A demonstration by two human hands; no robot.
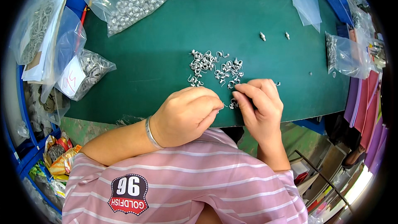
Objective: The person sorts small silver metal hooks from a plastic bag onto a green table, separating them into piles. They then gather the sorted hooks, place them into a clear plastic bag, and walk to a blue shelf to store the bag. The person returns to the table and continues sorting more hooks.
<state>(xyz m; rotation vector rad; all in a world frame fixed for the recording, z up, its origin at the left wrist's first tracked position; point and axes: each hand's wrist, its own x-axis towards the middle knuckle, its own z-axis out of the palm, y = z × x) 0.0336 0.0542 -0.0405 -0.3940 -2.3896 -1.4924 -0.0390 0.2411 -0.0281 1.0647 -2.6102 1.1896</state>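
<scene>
Small silver metal hooks (203, 61) with rounded knobs lie in a loose pile on the green table, with a second cluster (230, 70) just right of it. My left hand (186, 114), a silver bangle at its wrist, is closed in a pinch; a thin metal end pokes out at its fingertips, the rest hidden. At the near edge of the cluster is my right hand (264, 105), thumb and forefinger tips drawn close together beside the hooks. What they grip, if anything, is hidden. A few hooks (234, 103) lie between the two hands.
A clear bag of round silver parts (134, 8) lies at the far left, and another filled bag (93, 68) nearer. Two small metal pieces (262, 36) sit at the right. A bag (348, 56) and a blue basket (338, 0) stand along the right side. The table's near edge (290, 118) runs below my hands.
</scene>
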